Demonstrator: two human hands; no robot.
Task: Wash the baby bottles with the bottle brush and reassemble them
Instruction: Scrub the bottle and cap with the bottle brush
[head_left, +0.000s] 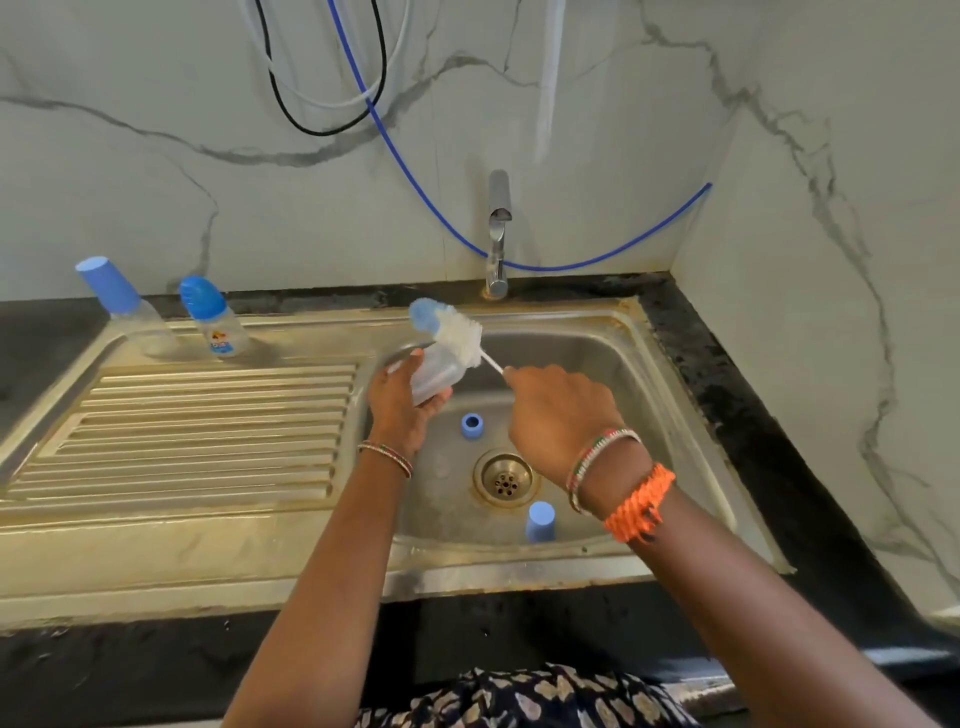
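Note:
My left hand (402, 402) grips a clear, open baby bottle (434, 374) over the left side of the sink basin (587, 364). My right hand (556, 410) holds the thin handle of a bottle brush (449, 330); its white bristles and blue tip lie against the bottle's upper end, outside it. A blue ring (471, 426) and a blue cap (540, 521) rest in the basin near the drain (504, 478). Two capped bottles stand at the back of the draining board, one at far left (122, 306) and one with a printed label (213, 319).
A metal tap (497, 234) rises behind the basin; no water runs. The ribbed draining board (208, 426) stretches left. Black counter (727, 389) frames the sink, with marble walls behind and to the right. A blue hose (415, 171) hangs behind the tap.

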